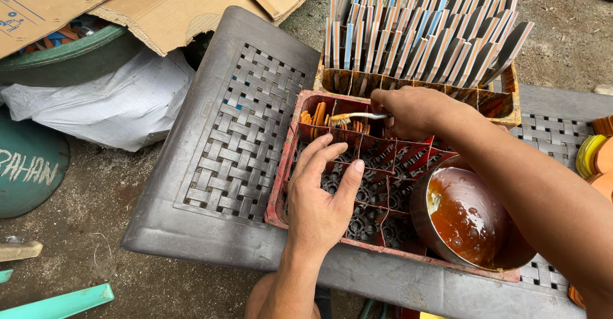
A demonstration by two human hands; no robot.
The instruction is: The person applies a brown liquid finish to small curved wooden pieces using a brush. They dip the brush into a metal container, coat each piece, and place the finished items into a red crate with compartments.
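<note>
left hand (319,194) lies open, steadying the red plastic divided crate (383,166) at frame centre; right hand (408,111) pinches a glue-coated brush (357,116) over an upper cell, beside the round tin of brown glue (469,213).

left hand (321,194) enters from the bottom edge, forearm running near vertical, wrist straight; back of the hand faces the camera, palm down; fingers (316,154) spread loosely and pointing up and away from the body, thumb (350,182) splayed out to the right, tips pressing down, nothing closed inside the hand; right arm comes in from the lower right corner, forearm bare and angled diagonally up-left across the view; right hand (408,111) sits further from the body than the left, knuckles up, fingers curled tight into a pinch at the left end, thumb tucked under; hands are apart, not touching
</note>
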